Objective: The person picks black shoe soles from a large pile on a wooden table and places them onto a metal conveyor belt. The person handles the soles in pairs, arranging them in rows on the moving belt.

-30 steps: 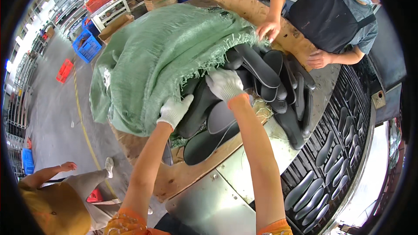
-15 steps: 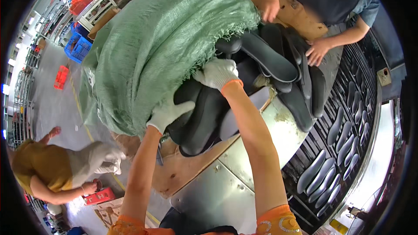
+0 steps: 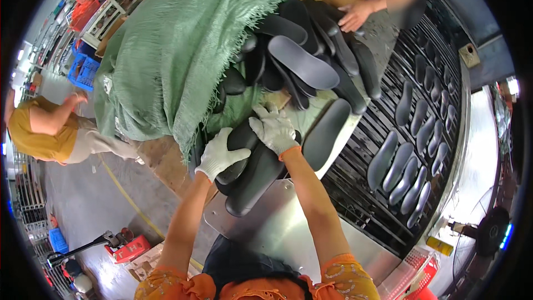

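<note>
Both my hands wear white knitted gloves and rest on a small heap of dark insoles [image 3: 258, 178] at the near edge of the table. My left hand [image 3: 221, 156] lies along the heap's left side, its thumb stretched out across the insoles and apart from the fingers. To its right, my right hand [image 3: 273, 129] lies palm down on the heap's far part with fingers spread. A green woven sack [image 3: 161, 61] with a frayed mouth sits left of and beyond them; more insoles [image 3: 302, 62] spill from it. A lone grey insole [image 3: 327, 134] lies right of my right hand.
A co-worker's hand [image 3: 355, 15] touches the far insoles. At right, a slatted black rack [image 3: 355, 158] carries several insoles in rows. A metal sheet [image 3: 250, 211] is before me. Another person [image 3: 47, 128] and a red pallet jack [image 3: 130, 249] are on the left floor.
Both my hands have come away from the sack's mouth, toward me, with insoles under them. The sack sits farther left in view. The co-worker's nearer hand has left the sack's edge.
</note>
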The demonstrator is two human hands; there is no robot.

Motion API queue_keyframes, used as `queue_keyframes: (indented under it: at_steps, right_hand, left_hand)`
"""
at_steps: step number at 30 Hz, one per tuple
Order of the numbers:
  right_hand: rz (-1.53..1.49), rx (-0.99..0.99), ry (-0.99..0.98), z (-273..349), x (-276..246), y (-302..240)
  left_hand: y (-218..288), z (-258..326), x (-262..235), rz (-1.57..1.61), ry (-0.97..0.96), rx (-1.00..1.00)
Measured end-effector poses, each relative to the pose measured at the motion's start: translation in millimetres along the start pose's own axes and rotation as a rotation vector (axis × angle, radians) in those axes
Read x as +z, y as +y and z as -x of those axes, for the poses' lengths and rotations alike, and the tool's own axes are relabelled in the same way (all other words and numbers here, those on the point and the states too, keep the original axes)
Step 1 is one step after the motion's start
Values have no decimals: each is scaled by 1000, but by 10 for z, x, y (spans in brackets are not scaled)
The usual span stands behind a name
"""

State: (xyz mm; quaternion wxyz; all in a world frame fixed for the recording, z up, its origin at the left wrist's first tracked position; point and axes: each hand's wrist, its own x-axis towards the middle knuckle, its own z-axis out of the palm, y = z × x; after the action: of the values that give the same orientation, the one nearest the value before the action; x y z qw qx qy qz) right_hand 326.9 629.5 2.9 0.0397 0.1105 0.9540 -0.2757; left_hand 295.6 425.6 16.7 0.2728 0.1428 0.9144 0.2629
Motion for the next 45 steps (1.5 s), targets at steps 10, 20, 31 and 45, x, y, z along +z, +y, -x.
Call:
queue_keyframes:
  at_steps: [10,20,31,45]
  right_hand:
    - [-202,794,498,974,-104,836]
    - [-661,699,714,1928,-461,1034]
    - [-1231,559,421,2852,453,-92]
    - [-1032,669,358,3032,661,-14]
  left_hand:
    - [112,557,266,67,112,-12]
    - [-87,943,574,215,447,196]
    - [92,1546,727,352,411,407]
    - [168,1755,1048,286,146,379]
